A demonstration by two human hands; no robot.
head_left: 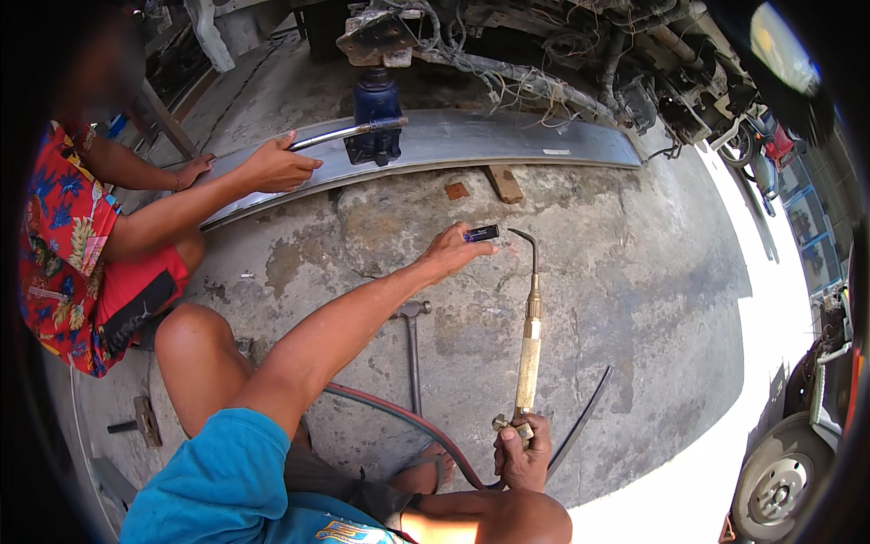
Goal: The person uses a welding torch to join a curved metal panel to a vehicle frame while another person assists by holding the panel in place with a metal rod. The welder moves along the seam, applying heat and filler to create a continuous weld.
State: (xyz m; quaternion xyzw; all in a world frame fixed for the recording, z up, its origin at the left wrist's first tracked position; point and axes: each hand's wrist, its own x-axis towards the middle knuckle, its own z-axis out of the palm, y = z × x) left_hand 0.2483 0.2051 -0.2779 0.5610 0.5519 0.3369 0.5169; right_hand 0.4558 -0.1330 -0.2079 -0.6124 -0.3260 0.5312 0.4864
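Observation:
My right hand grips the valve end of a brass gas torch, which points away from me. Its thin bent tip curves left toward the dark lighter in my left hand. A small gap separates lighter and tip, and I see no flame there. Red and dark hoses run across the floor to the torch's lower end. Beneath my left forearm lies a ball-peen hammer, its handle toward me.
At left a crouching co-worker's hand is by the bar of a blue bottle jack. The jack stands on a long metal plate under a vehicle frame with hanging wires. A metal bar and another hammer lie nearby.

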